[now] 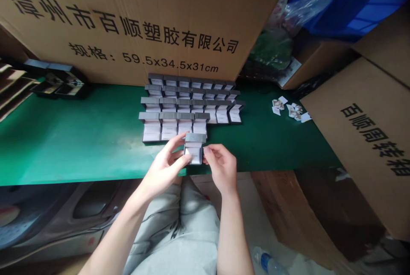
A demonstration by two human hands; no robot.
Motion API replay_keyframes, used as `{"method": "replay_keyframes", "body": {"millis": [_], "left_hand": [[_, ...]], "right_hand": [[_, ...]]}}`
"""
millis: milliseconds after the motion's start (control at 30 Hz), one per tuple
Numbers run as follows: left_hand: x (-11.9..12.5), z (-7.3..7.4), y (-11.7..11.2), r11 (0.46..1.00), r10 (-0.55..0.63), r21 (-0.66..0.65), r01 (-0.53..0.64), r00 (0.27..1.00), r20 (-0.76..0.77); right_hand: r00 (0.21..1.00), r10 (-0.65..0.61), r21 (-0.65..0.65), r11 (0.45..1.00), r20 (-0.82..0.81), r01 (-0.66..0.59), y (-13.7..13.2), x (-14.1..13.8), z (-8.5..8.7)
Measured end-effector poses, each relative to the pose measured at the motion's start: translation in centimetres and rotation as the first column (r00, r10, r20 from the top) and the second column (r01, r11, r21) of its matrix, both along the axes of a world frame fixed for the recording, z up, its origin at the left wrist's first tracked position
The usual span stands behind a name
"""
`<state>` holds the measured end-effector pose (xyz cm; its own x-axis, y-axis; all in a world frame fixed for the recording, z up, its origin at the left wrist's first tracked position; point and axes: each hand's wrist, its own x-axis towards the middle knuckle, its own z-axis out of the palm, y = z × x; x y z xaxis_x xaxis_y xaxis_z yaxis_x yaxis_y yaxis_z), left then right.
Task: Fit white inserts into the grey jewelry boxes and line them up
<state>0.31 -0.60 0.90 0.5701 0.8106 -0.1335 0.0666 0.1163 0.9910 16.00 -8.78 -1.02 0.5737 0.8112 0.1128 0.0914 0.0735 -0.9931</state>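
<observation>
Open grey jewellery box [194,150] over worktop [80,138] near edge, 6 o'clock of rows of boxes [188,104]. Left hand [166,162], right hand [221,166] each pinch one side, fingers closed on it. Opposed grip apparently steadies upright lid.

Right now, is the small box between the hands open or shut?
Open. The box has its gray lid standing up behind the pale inside. The left hand and right hand hold its sides.

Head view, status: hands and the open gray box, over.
Left hand and right hand both pinch open gray box over green table edge. Rows of boxes close behind. Nothing covers it.
</observation>
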Motion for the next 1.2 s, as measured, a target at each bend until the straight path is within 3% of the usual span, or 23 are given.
{"method": "replay_keyframes", "body": {"millis": [300, 633, 933, 1200], "left_hand": [[0.1, -0.1, 0.0, 1.000, 0.004, 0.006, -0.004, 1.000, 0.024], [-0.1, -0.3, -0.1, 1.000, 0.021, -0.004, -0.020, 1.000, 0.004], [0.2, 0.5, -0.2, 1.000, -0.018, -0.006, 0.018, 1.000, 0.012], [0.1, 0.7, 0.0, 0.998, -0.020, -0.061, 0.017, 0.999, -0.050]], "right_hand": [[0.998, 0.000, 0.017, 1.000, -0.070, 0.001, 0.0, -0.2, 0.3], [0.999, -0.001, -0.004, 1.000, -0.037, 0.001, -0.1, -0.1, 0.2], [0.998, -0.005, 0.084, 0.996, 0.070, -0.001, -0.1, 0.0, 0.1], [0.978, 0.108, 0.119, 0.984, 0.180, -0.131, -0.5, 0.5, -0.7]]}}
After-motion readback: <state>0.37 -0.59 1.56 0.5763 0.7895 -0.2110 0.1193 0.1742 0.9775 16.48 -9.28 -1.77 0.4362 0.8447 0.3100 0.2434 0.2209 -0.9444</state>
